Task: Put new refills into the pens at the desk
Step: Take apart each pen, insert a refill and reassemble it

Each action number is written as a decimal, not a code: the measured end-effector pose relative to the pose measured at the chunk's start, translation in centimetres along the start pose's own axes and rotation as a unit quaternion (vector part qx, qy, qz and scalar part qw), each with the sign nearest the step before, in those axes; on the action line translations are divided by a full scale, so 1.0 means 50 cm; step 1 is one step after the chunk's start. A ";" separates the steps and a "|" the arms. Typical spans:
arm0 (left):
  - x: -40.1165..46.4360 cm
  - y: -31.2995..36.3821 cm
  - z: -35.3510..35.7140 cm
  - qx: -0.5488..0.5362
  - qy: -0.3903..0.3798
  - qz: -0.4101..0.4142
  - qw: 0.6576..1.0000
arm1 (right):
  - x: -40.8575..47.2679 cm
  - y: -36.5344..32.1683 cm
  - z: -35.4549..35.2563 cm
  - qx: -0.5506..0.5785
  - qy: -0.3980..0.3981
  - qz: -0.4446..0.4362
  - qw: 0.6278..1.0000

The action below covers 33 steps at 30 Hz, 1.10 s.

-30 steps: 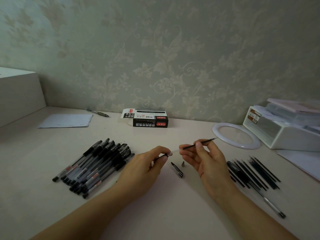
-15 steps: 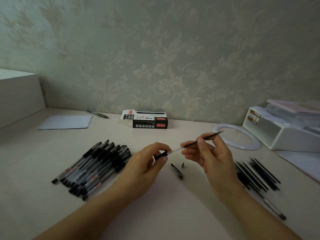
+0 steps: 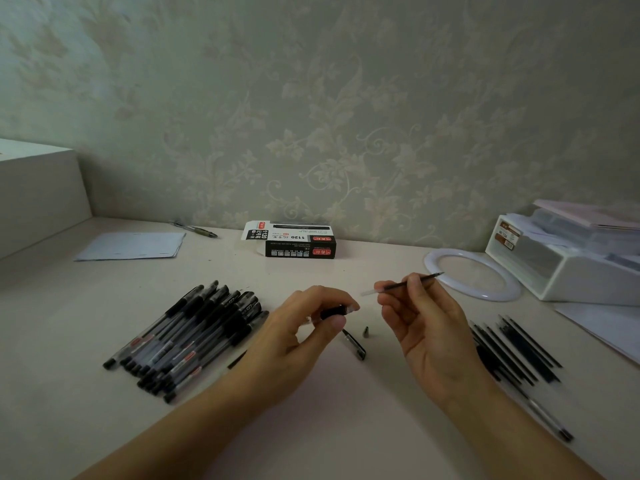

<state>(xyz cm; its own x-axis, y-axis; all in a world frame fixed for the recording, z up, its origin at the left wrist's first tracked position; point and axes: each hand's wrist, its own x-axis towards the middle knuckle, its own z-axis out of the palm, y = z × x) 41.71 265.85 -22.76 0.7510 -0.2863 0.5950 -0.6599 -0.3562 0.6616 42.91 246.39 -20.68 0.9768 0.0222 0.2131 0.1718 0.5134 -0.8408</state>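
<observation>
— Where did we stand? Our left hand (image 3: 304,327) pinched the pen barrel (image 3: 337,310), its open end facing right.

— And just right of it, apart, our right hand (image 3: 420,318) pinched the refill (image 3: 405,283), clear end toward the barrel. To seat it well, we judged we had to level both, then slide it straight in over the tabletop (image 3: 311,427).

Pen cap (image 3: 355,344), tip (image 3: 365,331) between hands
</observation>
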 end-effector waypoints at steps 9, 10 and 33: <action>0.001 -0.002 0.001 -0.027 -0.010 0.002 1.000 | -0.005 0.003 0.004 -0.021 -0.035 -0.005 0.999; 0.001 -0.002 0.001 -0.028 -0.009 0.003 1.000 | -0.004 0.002 0.004 -0.024 -0.036 -0.006 0.999; 0.000 -0.020 0.011 0.085 0.010 -0.075 0.993 | -0.008 0.025 -0.001 -0.379 -0.015 -0.063 0.923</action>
<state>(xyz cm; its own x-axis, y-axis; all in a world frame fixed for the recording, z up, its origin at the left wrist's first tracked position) 42.37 265.71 -23.70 0.8392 -0.2013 0.5051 -0.5254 -0.5396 0.6579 42.75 246.97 -21.85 0.9407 0.0334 0.3375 0.3357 -0.2333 -0.9126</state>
